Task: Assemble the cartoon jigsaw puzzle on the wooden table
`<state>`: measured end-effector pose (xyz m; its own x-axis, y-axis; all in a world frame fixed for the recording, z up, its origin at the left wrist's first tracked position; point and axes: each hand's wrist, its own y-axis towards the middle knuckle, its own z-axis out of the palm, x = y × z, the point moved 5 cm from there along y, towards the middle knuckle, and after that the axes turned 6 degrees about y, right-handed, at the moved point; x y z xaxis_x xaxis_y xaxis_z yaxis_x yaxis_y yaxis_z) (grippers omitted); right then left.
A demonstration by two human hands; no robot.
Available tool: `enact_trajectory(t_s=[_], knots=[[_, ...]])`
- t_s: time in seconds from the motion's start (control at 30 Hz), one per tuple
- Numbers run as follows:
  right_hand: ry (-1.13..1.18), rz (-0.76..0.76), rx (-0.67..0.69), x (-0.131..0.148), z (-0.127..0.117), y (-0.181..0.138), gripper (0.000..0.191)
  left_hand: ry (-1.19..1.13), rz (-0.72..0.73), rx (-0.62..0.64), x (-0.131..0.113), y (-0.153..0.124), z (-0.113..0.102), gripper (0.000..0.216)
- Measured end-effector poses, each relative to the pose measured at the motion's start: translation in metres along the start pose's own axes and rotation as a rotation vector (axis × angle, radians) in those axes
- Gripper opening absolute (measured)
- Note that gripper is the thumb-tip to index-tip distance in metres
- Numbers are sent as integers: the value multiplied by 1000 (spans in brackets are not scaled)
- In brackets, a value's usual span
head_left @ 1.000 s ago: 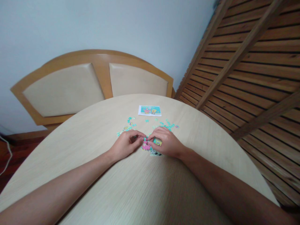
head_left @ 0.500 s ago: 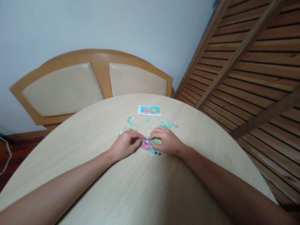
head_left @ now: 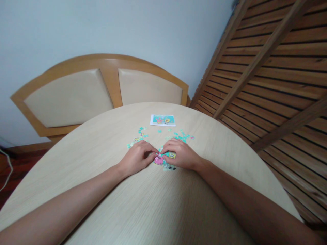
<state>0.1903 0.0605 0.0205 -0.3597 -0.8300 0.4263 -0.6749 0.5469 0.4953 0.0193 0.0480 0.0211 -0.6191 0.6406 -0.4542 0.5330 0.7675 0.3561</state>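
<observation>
Between my hands lies a partly joined jigsaw puzzle with a pink cartoon figure on its left section [head_left: 158,161] and a yellow square figure [head_left: 172,155] on its right. My left hand [head_left: 139,157] pinches at the upper left edge of the pink section, thumb and index finger close together. From the other side, my right hand [head_left: 181,153] has its thumb and index finger closed on the puzzle's upper middle, and its fingers cover part of the teal area. The exact pieces under the fingertips are mostly hidden.
Loose puzzle pieces lie beyond my left hand [head_left: 140,136] and beyond my right hand [head_left: 182,135]. Farther back is a reference picture card [head_left: 163,120] on the round wooden table [head_left: 114,204]. A padded headboard [head_left: 68,97] and wooden slats [head_left: 268,85] stand behind.
The pink section has shifted slightly, its upper part now pinched closer between my fingertips. Both hands have otherwise barely moved, and the loose pieces and card stay put.
</observation>
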Motion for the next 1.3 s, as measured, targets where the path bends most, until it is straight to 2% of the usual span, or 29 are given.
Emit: enact_trajectory(t_s=[1.1,1.2,1.3], knots=[[10,-4,-5,0,0,0,7,26,49,26,-2,-1,2,12],[5,0,4,-2,0,-1,8,54,5,-32,3,0,-4,14],[7,2,8,-3,0,-1,7,176,-107,-153,22,0,-17,17]])
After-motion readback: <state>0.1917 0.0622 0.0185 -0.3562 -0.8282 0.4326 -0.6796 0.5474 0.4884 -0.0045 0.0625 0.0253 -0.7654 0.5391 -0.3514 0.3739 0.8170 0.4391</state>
